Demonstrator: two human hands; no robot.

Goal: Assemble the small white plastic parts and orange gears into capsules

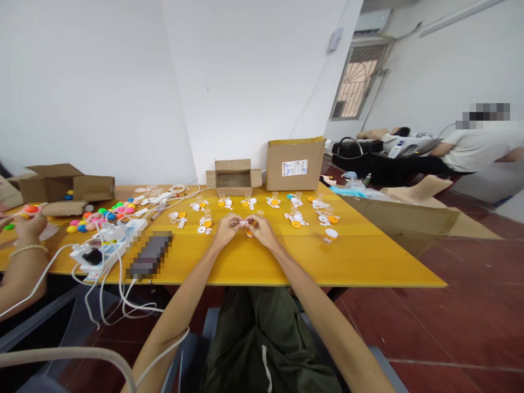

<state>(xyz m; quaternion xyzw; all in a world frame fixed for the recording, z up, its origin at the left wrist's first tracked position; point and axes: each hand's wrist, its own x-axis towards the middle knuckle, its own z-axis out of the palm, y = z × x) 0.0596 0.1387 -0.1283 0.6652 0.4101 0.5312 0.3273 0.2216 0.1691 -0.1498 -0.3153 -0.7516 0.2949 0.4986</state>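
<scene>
My left hand (226, 228) and my right hand (261, 229) meet over the middle of the yellow table (368, 262), fingers pinched together on a small white part (244, 223). An orange piece (249, 233) sits just under them. Beyond my hands lie several small sets of white and orange parts with clear cups (273, 201). One white-and-orange piece (331, 234) stands alone to the right.
An open small carton (233, 176) and a taller carton (295, 155) stand at the far edge. A white power strip (107, 245) with cables lies left, beside coloured balls (98, 218). A co-worker's hand (28, 226) works at far left. Another person sits at the back right.
</scene>
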